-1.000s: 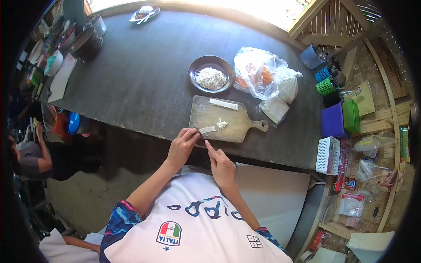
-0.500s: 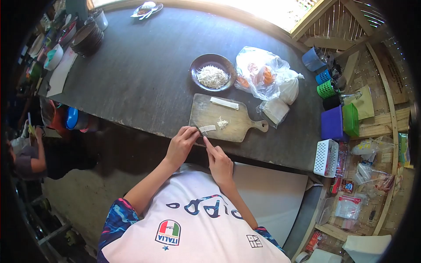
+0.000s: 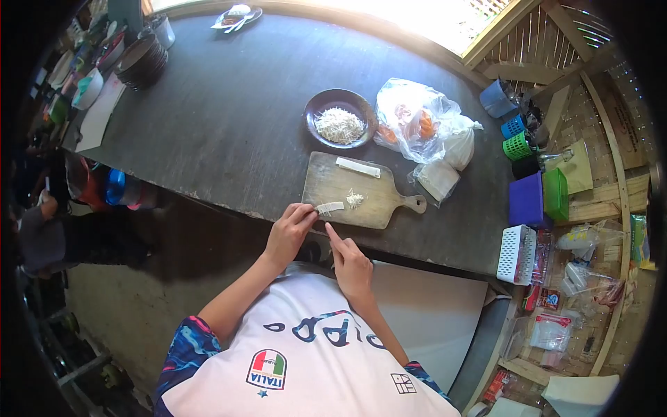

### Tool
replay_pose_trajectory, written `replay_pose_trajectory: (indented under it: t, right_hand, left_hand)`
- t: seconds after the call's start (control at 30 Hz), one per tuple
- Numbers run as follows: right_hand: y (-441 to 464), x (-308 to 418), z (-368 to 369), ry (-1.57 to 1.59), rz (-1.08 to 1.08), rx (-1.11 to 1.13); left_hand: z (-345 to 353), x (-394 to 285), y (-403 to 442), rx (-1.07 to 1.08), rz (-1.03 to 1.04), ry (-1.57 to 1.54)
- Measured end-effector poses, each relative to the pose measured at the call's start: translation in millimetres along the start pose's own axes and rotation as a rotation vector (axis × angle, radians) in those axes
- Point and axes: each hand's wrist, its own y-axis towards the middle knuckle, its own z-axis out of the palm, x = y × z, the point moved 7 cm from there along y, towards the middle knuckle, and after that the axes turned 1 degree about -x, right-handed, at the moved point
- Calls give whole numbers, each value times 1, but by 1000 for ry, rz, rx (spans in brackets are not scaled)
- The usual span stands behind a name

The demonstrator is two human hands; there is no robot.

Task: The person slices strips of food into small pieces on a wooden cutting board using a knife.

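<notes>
My left hand [image 3: 290,233] is closed, its fingertips pinching the left end of a short white layered strip [image 3: 329,207] at the near left edge of the wooden cutting board [image 3: 372,217]. Just right of it, my right hand [image 3: 351,267] is curled with the index finger stretched forward. It seems to grip a knife, mostly hidden, beside the strip's end. A small heap of thin white shreds [image 3: 355,199] lies mid-board, and a longer white strip [image 3: 358,167] rests near the far edge. Beyond the board, a dark bowl [image 3: 310,115] holds a pile of white shreds [image 3: 339,125].
Right of the bowl sit a plastic bag with orange items [image 3: 417,115] and a pale square stack in clear plastic [image 3: 438,181]. Baskets and a purple container [image 3: 526,201] line the right side. Dark stacked bowls [image 3: 141,62] stand far left; another person [image 3: 45,236] is below them.
My right index fingertip has drawn slightly away from my left fingers. The view has shifted a little. The person at the left has changed posture, and their arm has moved toward the frame's left edge.
</notes>
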Motion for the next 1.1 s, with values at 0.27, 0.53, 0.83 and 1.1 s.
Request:
replay_pose_trajectory:
  t: [0.27, 0.53, 0.83, 1.1]
  right_hand:
    - [6, -1, 3, 20, -23, -18]
    - [3, 1, 6, 21, -40, -23]
    - [3, 2, 5, 30, -16, -36]
    - [1, -1, 6, 21, -27, 4]
  left_hand:
    - [0, 0, 1, -18, 9, -3]
    - [-2, -2, 1, -38, -11, -24]
    - [-2, -4, 0, -37, -3, 9]
    - [-5, -3, 0, -69, -17, -5]
